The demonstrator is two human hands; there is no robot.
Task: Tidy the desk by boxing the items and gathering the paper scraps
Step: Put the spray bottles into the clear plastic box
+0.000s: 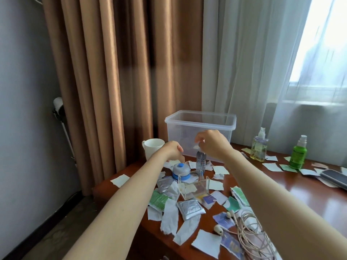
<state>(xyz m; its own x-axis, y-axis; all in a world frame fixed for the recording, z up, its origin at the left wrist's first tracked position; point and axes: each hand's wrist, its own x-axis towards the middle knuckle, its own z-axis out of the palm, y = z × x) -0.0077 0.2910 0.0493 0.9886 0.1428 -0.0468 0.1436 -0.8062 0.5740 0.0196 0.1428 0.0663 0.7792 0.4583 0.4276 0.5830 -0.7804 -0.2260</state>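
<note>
**On the cluttered desk, a hand on the small bottle**

At the far middle of the wooden desk (281, 186), just in front of the clear plastic box (180, 136), a small clear bottle (201, 162) stands upright. The right hand (210, 145) is over it, fingers curled down and pinching its top. Whether the bottle's base rests on the desk cannot be told.

The left hand (173, 152) hovers just left of the bottle, above a round grey item with a blue knob (181, 170). Its fingers are loosely curved and apart, with nothing visible in them.

Nearer the camera sits a small clear acrylic holder (193, 186). Torn paper scraps (170, 218) in white, green and blue lie around it, with a silver foil sachet (190, 209) on top of some.

A white mug (153, 148) stands left of the box. A coil of earphones (249, 228) lies at the near right. Farther right are a yellow pump bottle (259, 149), a green spray bottle (298, 154) and a phone (335, 178).
</note>
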